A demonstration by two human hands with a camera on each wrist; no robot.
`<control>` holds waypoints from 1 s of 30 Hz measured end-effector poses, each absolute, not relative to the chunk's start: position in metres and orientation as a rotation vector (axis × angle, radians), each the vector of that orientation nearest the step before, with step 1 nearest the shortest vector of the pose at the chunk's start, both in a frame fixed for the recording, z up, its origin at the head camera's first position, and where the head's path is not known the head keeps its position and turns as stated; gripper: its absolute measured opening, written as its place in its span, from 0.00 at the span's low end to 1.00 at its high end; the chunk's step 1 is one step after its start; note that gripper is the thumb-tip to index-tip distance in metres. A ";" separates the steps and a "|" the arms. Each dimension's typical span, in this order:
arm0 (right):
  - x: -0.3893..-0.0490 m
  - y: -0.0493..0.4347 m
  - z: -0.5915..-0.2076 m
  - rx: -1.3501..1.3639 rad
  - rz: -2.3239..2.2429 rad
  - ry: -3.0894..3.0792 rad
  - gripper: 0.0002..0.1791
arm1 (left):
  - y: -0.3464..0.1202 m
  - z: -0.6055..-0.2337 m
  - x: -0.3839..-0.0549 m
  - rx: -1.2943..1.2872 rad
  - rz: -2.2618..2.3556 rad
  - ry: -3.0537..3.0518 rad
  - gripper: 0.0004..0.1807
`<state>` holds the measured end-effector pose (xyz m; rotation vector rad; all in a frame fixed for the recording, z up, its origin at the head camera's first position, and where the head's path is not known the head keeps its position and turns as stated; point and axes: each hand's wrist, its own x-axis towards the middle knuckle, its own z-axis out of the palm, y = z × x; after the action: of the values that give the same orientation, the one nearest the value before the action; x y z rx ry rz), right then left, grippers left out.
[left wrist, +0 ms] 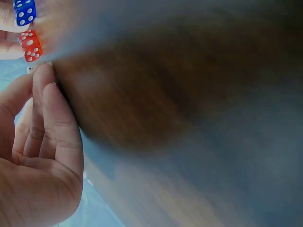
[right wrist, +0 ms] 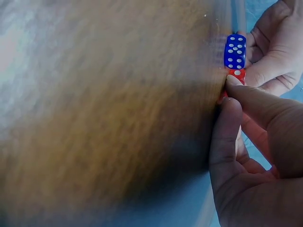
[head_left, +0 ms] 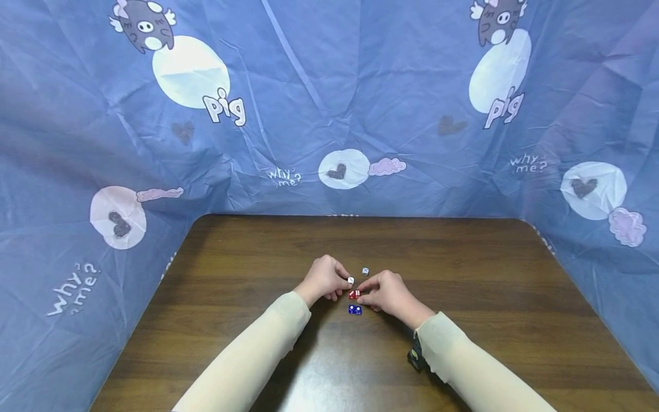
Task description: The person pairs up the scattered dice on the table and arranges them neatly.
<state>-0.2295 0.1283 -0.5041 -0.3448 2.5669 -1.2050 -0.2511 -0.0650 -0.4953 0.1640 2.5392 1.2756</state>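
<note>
In the head view my left hand (head_left: 326,277) pinches a white die (head_left: 350,280) between thumb and fingertips. Only a sliver of that white die (left wrist: 30,69) shows in the left wrist view. My right hand (head_left: 390,294) has its thumb and fingertips closed on the right one of two red dice (head_left: 354,294), which sit side by side. Much of the gripped red die (right wrist: 236,74) is hidden by the thumb in the right wrist view. Nearer to me, two blue dice (head_left: 355,309) rest next to each other on the table.
A second white die (head_left: 365,270) lies on the wooden table (head_left: 247,246), beyond the hands. Blue printed cloth (head_left: 309,114) hangs behind the table and along both sides. A dark strap (head_left: 416,355) is around the right wrist.
</note>
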 end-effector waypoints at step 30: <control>-0.231 0.127 -0.506 -0.320 -1.177 2.569 0.08 | -0.067 -0.498 -0.247 0.073 1.361 2.422 0.07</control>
<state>-0.2306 0.1265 -0.5056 -0.3202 2.5691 -1.1767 -0.2469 -0.0667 -0.4977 0.0729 2.4218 1.3614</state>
